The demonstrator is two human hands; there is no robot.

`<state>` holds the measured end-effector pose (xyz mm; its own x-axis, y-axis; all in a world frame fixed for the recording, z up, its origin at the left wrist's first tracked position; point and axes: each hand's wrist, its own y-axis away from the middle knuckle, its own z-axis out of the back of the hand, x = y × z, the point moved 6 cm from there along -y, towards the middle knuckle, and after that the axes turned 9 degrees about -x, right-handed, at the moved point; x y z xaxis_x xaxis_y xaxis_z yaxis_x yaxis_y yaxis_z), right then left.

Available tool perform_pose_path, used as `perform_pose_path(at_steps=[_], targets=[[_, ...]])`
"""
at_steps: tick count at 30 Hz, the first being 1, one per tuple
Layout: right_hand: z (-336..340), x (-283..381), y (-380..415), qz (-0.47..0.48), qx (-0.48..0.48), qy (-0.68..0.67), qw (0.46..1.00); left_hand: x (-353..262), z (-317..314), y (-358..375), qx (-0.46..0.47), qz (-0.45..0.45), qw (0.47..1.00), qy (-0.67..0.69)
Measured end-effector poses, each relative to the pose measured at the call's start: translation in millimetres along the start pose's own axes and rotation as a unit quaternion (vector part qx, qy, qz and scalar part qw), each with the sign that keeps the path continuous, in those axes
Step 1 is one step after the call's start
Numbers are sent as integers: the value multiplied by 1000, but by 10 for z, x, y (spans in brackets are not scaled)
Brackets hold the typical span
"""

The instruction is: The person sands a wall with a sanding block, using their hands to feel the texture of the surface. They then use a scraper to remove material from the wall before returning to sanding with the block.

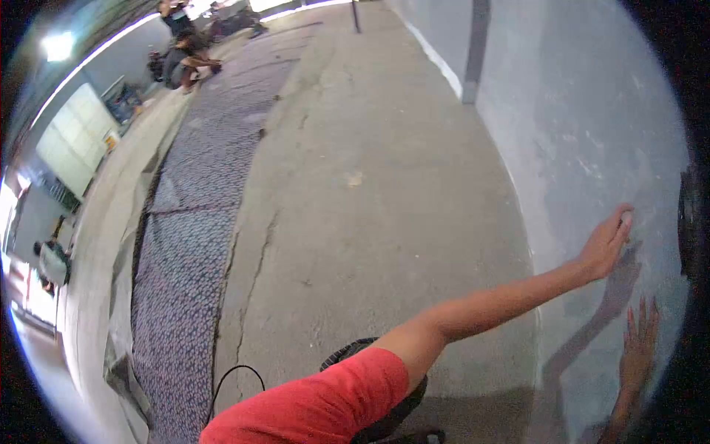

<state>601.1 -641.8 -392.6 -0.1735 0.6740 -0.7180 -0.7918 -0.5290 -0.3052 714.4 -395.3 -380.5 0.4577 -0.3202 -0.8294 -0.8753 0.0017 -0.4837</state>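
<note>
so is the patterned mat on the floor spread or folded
Spread: the patterned mat lies out in a long strip along the floor, its pattern showing.

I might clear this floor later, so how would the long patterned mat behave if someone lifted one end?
The patterned mat would probably sag, as it looks thin and lies flat on the concrete floor. Its length suggests real weight when dragged whole. Lying so flat, it seems unlikely to tip.

No text, label, brand, number or sign can be read on the wall point(584, 133), the floor point(370, 192), the patterned carpet point(185, 288) or the red sleeve point(325, 396); the far background is too small and blurred to tell.
</note>
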Motion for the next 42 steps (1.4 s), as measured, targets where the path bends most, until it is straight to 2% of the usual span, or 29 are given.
perform_pose_path(at_steps=[2,3,4,5,6,8,10,11,13,15,16,17,19,20,22,24,26,30,32,33,35,36,37,40,42], targets=[[-68,180,-416,0,-31,-24,999,-29,62,-56,-11,-22,1000,2],[-154,169,-628,-173,-37,-311,934,-96,122,-41,-16,-34,999,-13],[-216,204,-748,-245,-29,-448,860,-154,133,-23,-18,-41,999,-11],[-277,244,-863,-317,-39,-567,759,-209,112,0,-17,-45,999,-4],[-208,406,-991,-177,23,-366,913,-232,91,20,-15,-50,999,-7],[-249,538,-1089,-20,89,-134,987,-221,43,-44,-41,-72,996,-25],[-167,589,-1080,-81,112,-166,976,-339,-3,-22,-25,-74,997,-9],[-77,626,-987,-80,113,-165,977,-382,-26,-21,-9,-72,997,7],[290,711,-593,-18,-29,-162,986,-465,-21,-6,-7,-62,998,8],[356,687,-10,-58,-4,-149,987,-427,-58,-8,0,-52,999,10],[-50,542,571,-22,16,-129,991,-368,-83,-31,-7,-52,998,30],[113,457,793,-98,19,-240,966,-323,-109,-41,-12,-50,997,49],[499,303,1221,-247,-21,-459,853,-229,-139,-46,-14,-48,997,53],[570,197,1320,-278,-3,-450,848,-191,-161,-55,-16,-50,997,54],[642,109,1359,-252,106,-330,904,-44,-175,-100,-13,-37,998,52],[563,86,1342,-186,184,-232,937,11,-173,-113,-12,-30,998,49],[368,124,1216,-115,199,-181,956,59,-117,-111,-7,29,999,42],[-159,440,661,-11,146,-132,980,42,-38,-129,-6,1,1000,31],[-524,663,271,-11,138,-144,980,33,-16,-117,-26,0,999,41],[-450,722,-38,-173,119,-375,903,42,-21,-120,-27,-4,999,37],[-553,887,-320,-312,87,-577,750,-14,-16,-125,-32,-56,998,3],[-711,1028,-466,-135,114,-416,892,-82,4,-100,-35,-62,997,2],[-721,1200,-551,49,132,-220,965,-161,-10,-59,-17,-55,998,5],[-485,1358,-642,15,62,-266,962,-378,19,-14,-5,-63,998,7],[-233,1418,-553,16,72,-273,959,-463,74,-4,-13,-68,998,10]])
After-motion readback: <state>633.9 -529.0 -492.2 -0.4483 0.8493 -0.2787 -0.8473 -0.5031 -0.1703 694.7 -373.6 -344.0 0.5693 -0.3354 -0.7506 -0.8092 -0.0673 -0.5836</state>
